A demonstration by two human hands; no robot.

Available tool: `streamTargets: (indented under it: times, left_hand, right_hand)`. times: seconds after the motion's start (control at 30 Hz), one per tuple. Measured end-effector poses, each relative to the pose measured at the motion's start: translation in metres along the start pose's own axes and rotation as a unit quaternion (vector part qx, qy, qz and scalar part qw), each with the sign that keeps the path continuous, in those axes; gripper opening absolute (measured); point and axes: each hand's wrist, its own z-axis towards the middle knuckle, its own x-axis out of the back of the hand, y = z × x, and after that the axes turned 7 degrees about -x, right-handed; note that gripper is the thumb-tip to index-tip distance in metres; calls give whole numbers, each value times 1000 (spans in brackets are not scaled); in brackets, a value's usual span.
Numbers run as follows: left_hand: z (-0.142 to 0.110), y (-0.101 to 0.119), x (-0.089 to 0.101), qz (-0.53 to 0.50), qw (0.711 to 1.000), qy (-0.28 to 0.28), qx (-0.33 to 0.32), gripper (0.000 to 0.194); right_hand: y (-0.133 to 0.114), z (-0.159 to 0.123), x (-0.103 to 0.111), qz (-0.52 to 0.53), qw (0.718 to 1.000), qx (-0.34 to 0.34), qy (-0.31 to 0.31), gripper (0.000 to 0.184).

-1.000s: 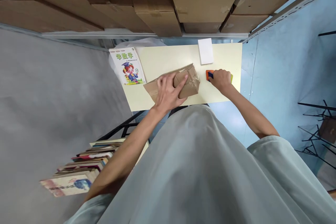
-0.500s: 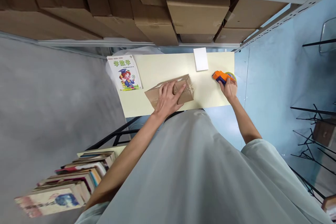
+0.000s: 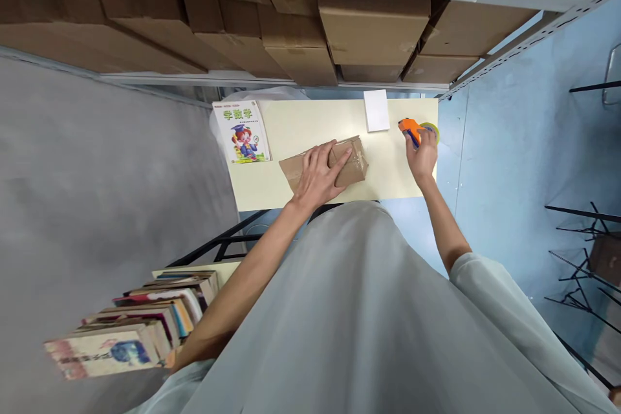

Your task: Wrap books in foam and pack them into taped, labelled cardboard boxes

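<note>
While the left hand [image 3: 317, 174] splays on cardboard [image 3: 358, 163], the right hand [image 3: 423, 154] clamps a tape dispenser [image 3: 410, 127].

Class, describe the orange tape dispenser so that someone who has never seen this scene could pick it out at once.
Find the pale yellow tabletop below the cardboard boxes. Near its right end, the right hand holds the tape dispenser. Its orange body and yellow-green roll set it apart from the white rectangular item and brown cardboard package.

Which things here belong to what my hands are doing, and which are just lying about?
In hand:
cardboard package, under the left hand
orange tape dispenser, in the right hand

Lying about:
cartoon-covered book
white rectangular item
row of books
shelved boxes
</note>
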Motion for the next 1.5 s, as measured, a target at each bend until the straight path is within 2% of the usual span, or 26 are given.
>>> streamTargets:
  times: [0.07,0.13,0.2,0.27,0.4,0.5,0.63,0.7,0.8,0.87,0.93,1.07,1.2,1.37,1.5]
  left_hand:
    - [2,2,-1,-7,1000,3,7,104]
    - [5,5,-1,-11,1000,6,12,101]
    - [7,9,-1,-14,1000,8,11,97]
    - [9,13,-1,-20,1000,13,8,92]
    - [13,20,-5,-18,1000,20,-3,83]
    - [20,26,-9,-15,1000,15,-13,84]
    - [22,28,-8,-37,999,13,-18,93]
    - [12,19,-5,-54,997,50,29,103]
    - [-15,-6,-2,-111,968,141,175,105]
    - [-31,-23,-5,-193,937,150,250,93]
    - [-40,-33,-11,-256,915,143,278,87]
    - [-43,-31,-22,-282,914,169,236,89]
    - [-47,-28,-21,-274,918,174,230,93]
    - [-60,-44,-10,-291,915,177,216,88]
    - [-66,-56,-5,-295,922,187,168,96]
  right_hand:
    - [-32,-38,16,104,991,69,-45,61]
    - [-62,-75,23,174,971,112,-122,66]
    - [-82,-101,20,205,956,118,-175,73]
    - [-92,-114,10,213,952,97,-198,80]
    - [-92,-110,-18,217,955,23,-199,90]
    - [-88,-98,-32,226,952,-26,-205,97]
    - [-83,-89,-37,253,945,-32,-204,88]
    - [-80,-88,-37,260,946,-40,-189,80]
    - [-78,-89,-37,267,948,-55,-165,74]
    - [-79,-90,-37,275,945,-57,-166,72]
    - [-82,-92,-38,271,945,-63,-171,71]
    - [-90,-96,-38,229,959,-88,-144,72]
    - [-96,-104,-31,183,969,-101,-135,84]
    - [-102,-107,-16,257,953,-41,-157,94]
    - [-100,-99,-6,297,944,-8,-146,88]
